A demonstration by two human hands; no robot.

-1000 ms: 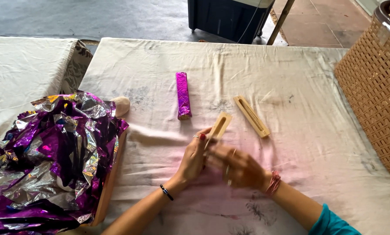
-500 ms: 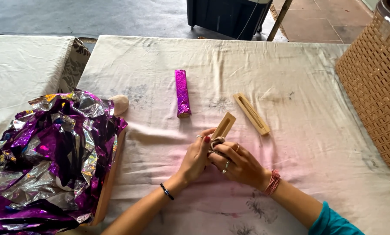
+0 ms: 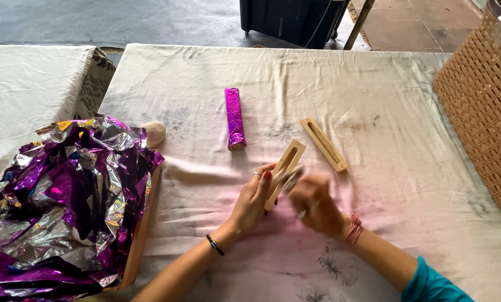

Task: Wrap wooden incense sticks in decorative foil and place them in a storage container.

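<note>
Stained cream cloth [image 3: 373, 84] (grey concrete floor [image 3: 122, 22] beyond table)

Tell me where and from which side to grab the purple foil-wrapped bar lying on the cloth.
Judging by its pose, grip the purple foil-wrapped bar across its middle, coming from above, with fingers on its two long sides. It lies flat on the table cloth, long and narrow, running away from the person, with bare cloth on both flanks, so a pinch across the narrow width should fit.

Head view, looking steeply down, close over table [image 3: 407, 100]
</note>
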